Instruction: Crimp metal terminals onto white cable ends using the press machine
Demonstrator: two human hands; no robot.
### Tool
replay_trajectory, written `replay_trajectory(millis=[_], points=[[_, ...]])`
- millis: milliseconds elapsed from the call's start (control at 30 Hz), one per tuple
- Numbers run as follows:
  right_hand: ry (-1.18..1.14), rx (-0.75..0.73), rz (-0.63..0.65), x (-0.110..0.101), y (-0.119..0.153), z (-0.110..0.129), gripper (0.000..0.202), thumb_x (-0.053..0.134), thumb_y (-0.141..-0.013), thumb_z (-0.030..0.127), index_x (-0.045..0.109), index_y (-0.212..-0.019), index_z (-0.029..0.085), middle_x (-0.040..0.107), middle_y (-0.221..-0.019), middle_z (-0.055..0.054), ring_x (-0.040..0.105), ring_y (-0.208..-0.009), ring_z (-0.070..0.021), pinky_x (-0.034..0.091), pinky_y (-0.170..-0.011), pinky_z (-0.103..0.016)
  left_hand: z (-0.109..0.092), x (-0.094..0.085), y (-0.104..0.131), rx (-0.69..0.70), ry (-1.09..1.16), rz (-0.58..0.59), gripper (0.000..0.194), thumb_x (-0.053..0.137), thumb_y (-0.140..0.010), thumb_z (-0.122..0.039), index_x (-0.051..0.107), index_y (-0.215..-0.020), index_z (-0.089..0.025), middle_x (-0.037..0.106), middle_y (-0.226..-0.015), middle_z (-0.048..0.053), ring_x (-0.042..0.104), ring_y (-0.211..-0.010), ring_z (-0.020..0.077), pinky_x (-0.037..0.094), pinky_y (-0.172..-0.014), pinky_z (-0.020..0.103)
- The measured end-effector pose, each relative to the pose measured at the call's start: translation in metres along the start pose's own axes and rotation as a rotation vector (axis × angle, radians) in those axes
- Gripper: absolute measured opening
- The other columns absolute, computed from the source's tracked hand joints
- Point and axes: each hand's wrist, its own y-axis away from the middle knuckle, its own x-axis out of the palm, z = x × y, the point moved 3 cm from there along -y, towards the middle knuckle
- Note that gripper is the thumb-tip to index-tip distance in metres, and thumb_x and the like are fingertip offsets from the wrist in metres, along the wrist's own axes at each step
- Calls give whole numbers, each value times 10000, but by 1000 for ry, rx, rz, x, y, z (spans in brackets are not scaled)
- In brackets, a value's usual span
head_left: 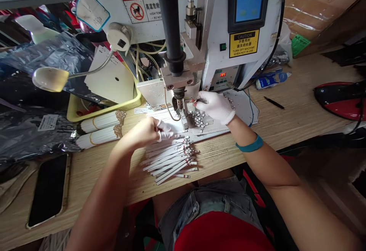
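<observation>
My left hand [156,130], with white covers on its fingertips, is closed in a pinch on a flat white strip [179,135] in front of the machine's nozzle. Just below it lies a loose pile of similar white strips [168,163], with small metal pieces at their right ends. My right hand [214,106], in a white glove with bare fingertips, is closed right of the nozzle [178,98]; what its fingers hold is too small to make out. Under it is a heap of small metal clips [198,119] on a pale plate.
The white machine [214,26] has a blue screen [248,3] and a red display. To the left are a yellow basket [105,112], banded strip bundles [100,133] and a phone [49,190]. At right lie a tube [271,79], a black pen [273,102] and a red-black object [340,98].
</observation>
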Motion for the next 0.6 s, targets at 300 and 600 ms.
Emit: replay_trajectory(millis=[300,600], points=[[440,-216,-84,26,-13,-10,223,598,-814,241,743,-981,212,721,-1022,-33,640,-941,-200,473,-832,-302,1,1,-10,-52,-647,-427,197,534,-754,-237,700,-791,-138,676,-784,111,593,-663,220,415,-602,293],[413,-198,-17,9,-11,-12,179,586,-802,194,745,-880,217,739,-941,-4,646,-869,-185,470,-760,-284,1,12,-16,95,-668,-454,231,434,-832,-206,642,-908,-142,621,-935,121,588,-897,235,463,-815,318]])
